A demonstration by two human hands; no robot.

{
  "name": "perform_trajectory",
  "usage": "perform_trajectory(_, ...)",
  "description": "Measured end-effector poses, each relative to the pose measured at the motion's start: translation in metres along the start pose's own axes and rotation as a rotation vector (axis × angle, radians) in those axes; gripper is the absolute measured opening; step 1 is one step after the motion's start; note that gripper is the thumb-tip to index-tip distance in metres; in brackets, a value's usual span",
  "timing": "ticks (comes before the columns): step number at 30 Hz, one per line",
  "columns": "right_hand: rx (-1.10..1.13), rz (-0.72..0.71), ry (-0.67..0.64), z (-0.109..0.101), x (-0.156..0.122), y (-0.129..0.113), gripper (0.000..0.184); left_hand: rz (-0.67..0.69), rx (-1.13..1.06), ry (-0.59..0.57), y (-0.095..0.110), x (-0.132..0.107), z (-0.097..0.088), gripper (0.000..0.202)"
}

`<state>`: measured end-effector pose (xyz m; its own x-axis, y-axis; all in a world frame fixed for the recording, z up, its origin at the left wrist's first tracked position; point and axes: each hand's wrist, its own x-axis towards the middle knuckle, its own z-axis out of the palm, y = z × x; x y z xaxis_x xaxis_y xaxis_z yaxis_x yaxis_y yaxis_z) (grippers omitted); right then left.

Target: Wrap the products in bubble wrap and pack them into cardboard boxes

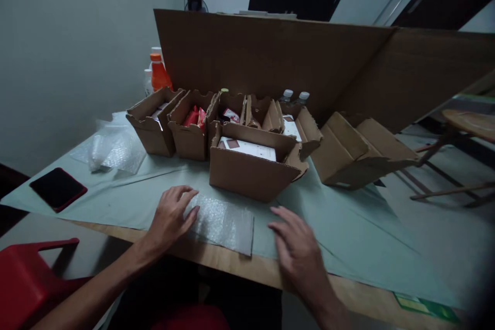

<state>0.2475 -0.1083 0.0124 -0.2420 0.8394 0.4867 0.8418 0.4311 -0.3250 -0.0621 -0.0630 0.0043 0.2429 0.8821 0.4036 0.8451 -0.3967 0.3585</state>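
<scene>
A sheet of bubble wrap [224,224] lies flat on the pale green cloth [340,237] near the table's front edge. My left hand [170,216] rests on its left end, fingers spread and flat. My right hand [296,250] hovers just right of the sheet, fingers stretched out, holding nothing. Directly behind the sheet stands an open cardboard box [251,170] with a white item inside.
Several more open cardboard boxes [189,129] stand in a row behind, some holding red packets. Closed boxes [359,152] lie to the right. A large cardboard panel [270,56] stands at the back. Loose bubble wrap [112,149], a dark pad [58,188], an orange bottle [158,75] and a red chair [27,273] are at left.
</scene>
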Motion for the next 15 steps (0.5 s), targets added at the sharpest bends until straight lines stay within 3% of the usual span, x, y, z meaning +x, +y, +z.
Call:
perform_trajectory(3,0.160,-0.212,-0.189,0.036,0.014,-0.071,0.045,0.079,-0.247,-0.053,0.005,0.008,0.016,0.035)
perform_trajectory(5,0.144,-0.216,-0.321,0.065,0.021,-0.096,0.049,0.045,-0.317,-0.147,0.000,0.012,0.032,0.038)
perform_trajectory(6,0.115,-0.195,-0.352,0.077,0.021,-0.097,0.049,0.020,-0.320,-0.177,-0.005,0.012,0.039,0.036)
perform_trajectory(8,0.025,-0.126,-0.352,0.091,0.014,-0.078,0.050,-0.009,-0.309,-0.199,-0.017,0.011,0.049,0.030)
perform_trajectory(10,-0.079,-0.074,-0.301,0.092,-0.003,-0.042,0.050,-0.007,-0.299,-0.193,-0.027,0.007,0.052,0.028)
perform_trajectory(13,-0.199,-0.052,-0.206,0.071,-0.033,0.009,0.045,0.013,-0.253,-0.213,-0.031,0.003,0.047,0.028)
perform_trajectory(15,-0.243,-0.029,-0.146,0.051,-0.044,0.023,0.038,0.043,-0.178,-0.238,-0.026,0.002,0.041,0.028)
